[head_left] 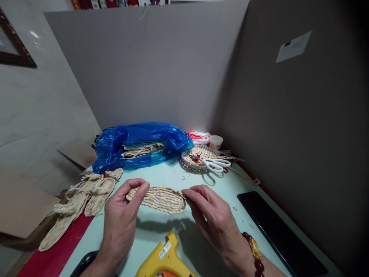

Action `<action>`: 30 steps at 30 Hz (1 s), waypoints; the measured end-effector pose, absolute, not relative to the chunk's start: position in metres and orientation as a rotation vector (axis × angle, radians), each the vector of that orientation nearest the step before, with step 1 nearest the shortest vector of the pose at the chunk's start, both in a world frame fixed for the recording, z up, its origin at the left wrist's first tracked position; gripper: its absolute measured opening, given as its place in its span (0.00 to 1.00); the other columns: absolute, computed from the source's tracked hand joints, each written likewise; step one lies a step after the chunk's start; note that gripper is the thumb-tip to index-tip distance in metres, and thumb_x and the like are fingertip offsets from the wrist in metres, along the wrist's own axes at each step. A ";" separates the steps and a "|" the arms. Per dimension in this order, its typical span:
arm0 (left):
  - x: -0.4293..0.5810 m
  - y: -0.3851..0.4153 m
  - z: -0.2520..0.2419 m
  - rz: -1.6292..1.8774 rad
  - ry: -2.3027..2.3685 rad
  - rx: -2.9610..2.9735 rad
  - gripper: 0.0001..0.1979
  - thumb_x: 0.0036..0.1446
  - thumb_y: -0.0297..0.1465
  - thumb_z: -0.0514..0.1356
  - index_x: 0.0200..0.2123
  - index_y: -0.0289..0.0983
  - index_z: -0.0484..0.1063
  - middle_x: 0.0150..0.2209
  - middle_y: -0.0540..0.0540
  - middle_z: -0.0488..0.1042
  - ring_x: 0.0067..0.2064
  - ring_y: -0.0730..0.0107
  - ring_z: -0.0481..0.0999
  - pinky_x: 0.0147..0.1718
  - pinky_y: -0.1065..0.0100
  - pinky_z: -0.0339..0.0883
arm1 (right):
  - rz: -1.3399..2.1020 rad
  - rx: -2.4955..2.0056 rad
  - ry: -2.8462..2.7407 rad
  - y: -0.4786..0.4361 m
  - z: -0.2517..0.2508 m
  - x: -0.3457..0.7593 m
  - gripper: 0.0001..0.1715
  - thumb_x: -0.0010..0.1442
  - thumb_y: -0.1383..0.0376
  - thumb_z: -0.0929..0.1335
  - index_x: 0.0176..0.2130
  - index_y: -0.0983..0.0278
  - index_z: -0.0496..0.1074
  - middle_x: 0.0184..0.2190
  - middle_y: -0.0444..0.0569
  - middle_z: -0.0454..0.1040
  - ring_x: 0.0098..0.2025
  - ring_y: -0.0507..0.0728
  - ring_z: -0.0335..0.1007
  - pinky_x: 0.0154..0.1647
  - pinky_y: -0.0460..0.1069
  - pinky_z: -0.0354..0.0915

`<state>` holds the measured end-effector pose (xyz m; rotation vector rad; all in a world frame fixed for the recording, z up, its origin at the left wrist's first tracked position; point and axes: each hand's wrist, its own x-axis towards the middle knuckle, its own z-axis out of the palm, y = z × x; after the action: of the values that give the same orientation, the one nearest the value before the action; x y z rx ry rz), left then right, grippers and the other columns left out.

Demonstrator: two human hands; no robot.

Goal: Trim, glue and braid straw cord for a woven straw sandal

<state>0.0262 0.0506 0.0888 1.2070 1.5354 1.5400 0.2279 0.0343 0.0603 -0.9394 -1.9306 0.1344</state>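
A braided straw shoe sole (161,199) is held up level above the table. My left hand (123,215) grips its left end, with the thumb on top and the fingers behind. At the sole's right end, the thumb and forefinger of my right hand (209,215) are pinched together at the edge; whatever strand lies between them is too small to make out. A yellow glue gun (164,256) lies below the hands at the front. To the left rest finished-looking straw sandals (99,192) with white beads on their straps.
At the back, a blue plastic bag (144,132) holds straw bundles (142,150). Beside it is a woven basket (190,157) with white-handled scissors (216,164), near a paper cup (216,142). A black flat slab (276,227) lies right. Grey panels (161,69) enclose the table.
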 end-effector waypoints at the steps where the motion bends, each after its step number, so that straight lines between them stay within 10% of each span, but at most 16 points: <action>1: 0.027 0.050 0.089 1.540 1.526 1.194 0.15 0.46 0.44 0.68 0.31 0.40 0.75 0.27 0.54 0.74 0.25 0.72 0.69 0.24 0.73 0.63 | 0.144 -0.938 -1.923 0.034 0.059 0.227 0.20 0.63 0.78 0.61 0.51 0.64 0.68 0.38 0.52 0.70 0.38 0.56 0.68 0.37 0.51 0.68; 17: 0.035 0.044 0.086 1.544 1.322 0.947 0.15 0.48 0.41 0.68 0.36 0.39 0.72 0.30 0.53 0.72 0.35 0.68 0.73 0.35 0.71 0.68 | 0.401 -0.816 -1.930 0.045 0.064 0.235 0.20 0.64 0.69 0.68 0.55 0.65 0.68 0.40 0.51 0.76 0.37 0.54 0.72 0.41 0.48 0.69; 30: 0.018 0.025 0.077 0.907 1.315 1.157 0.14 0.50 0.41 0.67 0.39 0.41 0.77 0.32 0.50 0.76 0.34 0.68 0.73 0.31 0.74 0.66 | 0.542 -0.806 -2.295 0.056 0.083 0.261 0.19 0.68 0.72 0.61 0.57 0.63 0.67 0.47 0.53 0.74 0.47 0.55 0.69 0.47 0.50 0.66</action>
<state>0.0185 0.0253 0.0773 1.1571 1.3149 0.9075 0.2607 0.0561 0.0835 -0.8061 -2.2948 0.5417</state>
